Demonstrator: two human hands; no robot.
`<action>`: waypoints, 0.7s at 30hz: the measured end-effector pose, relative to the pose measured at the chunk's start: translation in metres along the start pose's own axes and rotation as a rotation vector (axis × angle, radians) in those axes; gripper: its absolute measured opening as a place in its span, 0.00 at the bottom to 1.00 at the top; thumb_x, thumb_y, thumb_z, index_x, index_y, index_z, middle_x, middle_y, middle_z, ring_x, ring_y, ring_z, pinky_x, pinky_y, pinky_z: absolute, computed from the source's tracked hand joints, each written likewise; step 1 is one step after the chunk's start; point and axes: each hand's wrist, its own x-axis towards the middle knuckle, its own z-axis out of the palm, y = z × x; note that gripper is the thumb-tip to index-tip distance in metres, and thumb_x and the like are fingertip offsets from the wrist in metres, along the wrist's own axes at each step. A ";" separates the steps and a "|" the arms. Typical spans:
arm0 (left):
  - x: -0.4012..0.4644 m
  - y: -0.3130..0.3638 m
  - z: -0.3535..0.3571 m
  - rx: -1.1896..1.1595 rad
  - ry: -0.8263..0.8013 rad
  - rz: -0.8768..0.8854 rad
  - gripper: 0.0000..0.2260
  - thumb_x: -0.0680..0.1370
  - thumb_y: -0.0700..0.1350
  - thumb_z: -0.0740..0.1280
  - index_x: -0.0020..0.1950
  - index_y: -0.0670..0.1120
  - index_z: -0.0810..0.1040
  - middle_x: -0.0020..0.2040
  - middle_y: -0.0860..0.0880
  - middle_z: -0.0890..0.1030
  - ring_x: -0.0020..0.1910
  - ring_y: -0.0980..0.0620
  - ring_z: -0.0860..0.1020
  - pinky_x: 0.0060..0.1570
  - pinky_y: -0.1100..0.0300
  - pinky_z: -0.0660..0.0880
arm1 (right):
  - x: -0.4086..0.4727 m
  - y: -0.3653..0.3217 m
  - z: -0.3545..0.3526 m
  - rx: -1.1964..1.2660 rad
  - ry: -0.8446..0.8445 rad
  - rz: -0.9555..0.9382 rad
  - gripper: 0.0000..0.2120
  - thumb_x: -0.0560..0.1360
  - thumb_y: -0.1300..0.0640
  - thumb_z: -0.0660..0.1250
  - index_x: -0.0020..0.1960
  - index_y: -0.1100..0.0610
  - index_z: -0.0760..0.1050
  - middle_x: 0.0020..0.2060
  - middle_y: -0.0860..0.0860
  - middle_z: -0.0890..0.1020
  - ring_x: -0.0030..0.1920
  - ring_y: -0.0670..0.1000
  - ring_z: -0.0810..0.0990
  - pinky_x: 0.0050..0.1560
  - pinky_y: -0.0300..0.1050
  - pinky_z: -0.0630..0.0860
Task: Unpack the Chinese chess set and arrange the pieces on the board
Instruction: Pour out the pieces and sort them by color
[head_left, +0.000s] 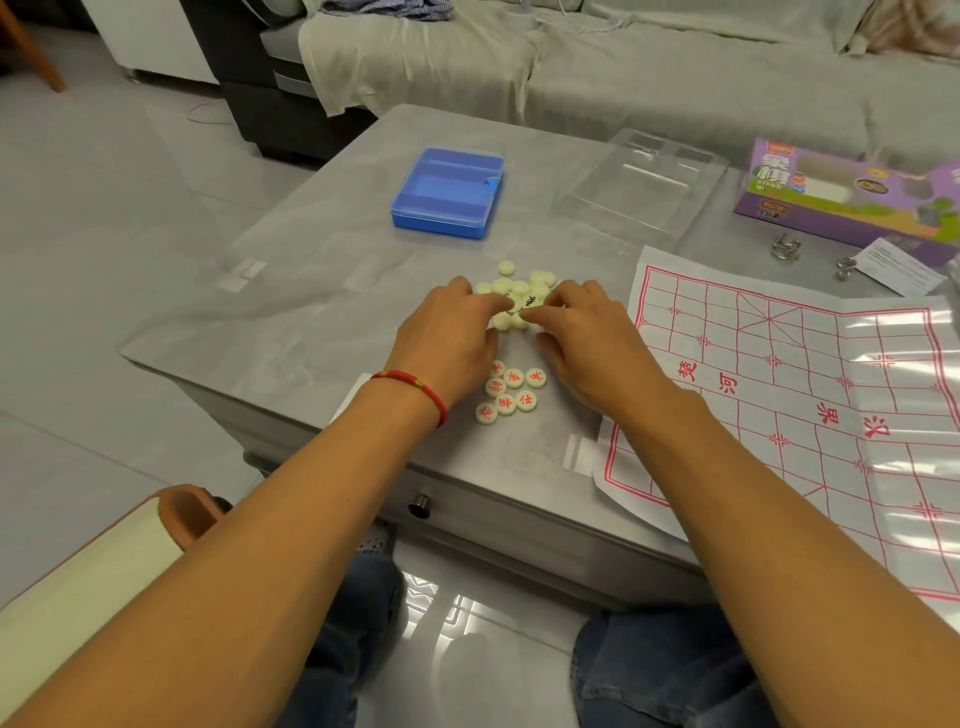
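A heap of cream round chess pieces (519, 288) lies on the grey table (311, 291), most face down, two showing black characters. My left hand (447, 343) and my right hand (587, 338) rest on the heap's near side, fingertips touching pieces; whether either pinches one I cannot tell. Nearer to me, several pieces with red characters (511, 392) lie face up in a small group between my wrists. The paper board (779, 395), white with red lines, is spread out at the right, with no pieces on it.
An open blue plastic case (448, 189) stands behind the heap. A clear plastic lid (641, 184) and a purple carton (852, 187) lie at the back right, with small metal rings (784, 244) and a leaflet (898, 265). A sofa stands behind the table.
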 end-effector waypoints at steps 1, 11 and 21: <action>0.002 0.000 0.002 0.019 0.003 0.006 0.17 0.82 0.47 0.62 0.71 0.56 0.74 0.58 0.45 0.74 0.58 0.45 0.74 0.53 0.50 0.76 | 0.002 -0.001 0.002 -0.019 0.002 -0.008 0.17 0.81 0.53 0.63 0.70 0.49 0.74 0.61 0.53 0.75 0.60 0.55 0.71 0.56 0.53 0.72; 0.007 -0.004 0.002 0.030 0.023 0.046 0.09 0.77 0.50 0.71 0.55 0.49 0.84 0.57 0.47 0.77 0.56 0.47 0.74 0.52 0.52 0.76 | 0.009 -0.001 -0.004 0.029 -0.018 -0.008 0.11 0.77 0.48 0.70 0.56 0.51 0.82 0.58 0.49 0.79 0.57 0.51 0.71 0.52 0.44 0.69; 0.007 0.000 -0.007 -0.493 0.026 -0.238 0.05 0.78 0.48 0.70 0.47 0.48 0.84 0.43 0.51 0.83 0.43 0.55 0.79 0.50 0.56 0.79 | 0.010 0.005 -0.014 0.488 0.019 0.293 0.08 0.79 0.53 0.68 0.53 0.55 0.83 0.47 0.50 0.84 0.45 0.45 0.79 0.50 0.41 0.76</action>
